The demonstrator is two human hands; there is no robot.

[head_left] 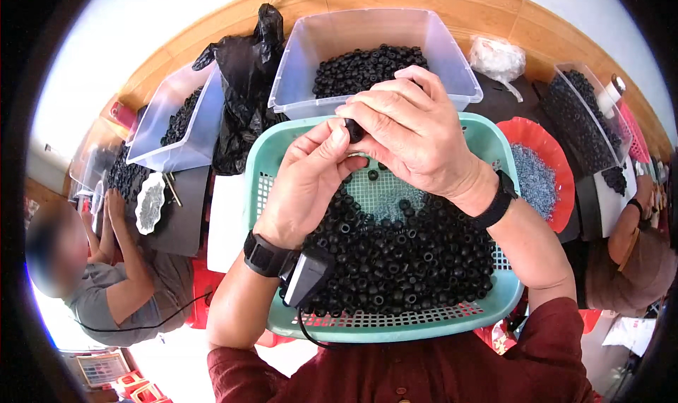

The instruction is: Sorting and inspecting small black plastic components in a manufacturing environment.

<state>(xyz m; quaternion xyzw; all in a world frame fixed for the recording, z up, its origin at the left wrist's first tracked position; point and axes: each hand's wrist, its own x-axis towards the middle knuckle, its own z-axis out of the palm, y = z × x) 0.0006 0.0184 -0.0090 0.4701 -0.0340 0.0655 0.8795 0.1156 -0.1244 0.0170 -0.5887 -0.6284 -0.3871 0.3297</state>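
Above the green basket, my two hands meet. My left hand pinches a small black ring-like part between thumb and fingertips. My right hand is closed, its fingers curled against that part from the right; whatever it holds is mostly hidden behind the fingers. Many black ring-like parts with round holes fill the near side of the basket. A patch of small blue-grey pieces lies on the basket's mesh bottom.
Ahead stands a clear plastic bin of black parts, beside a black plastic bag. A red bowl of blue-grey pieces is at the right. At the left, a person works near another bin; another person sits at the right.
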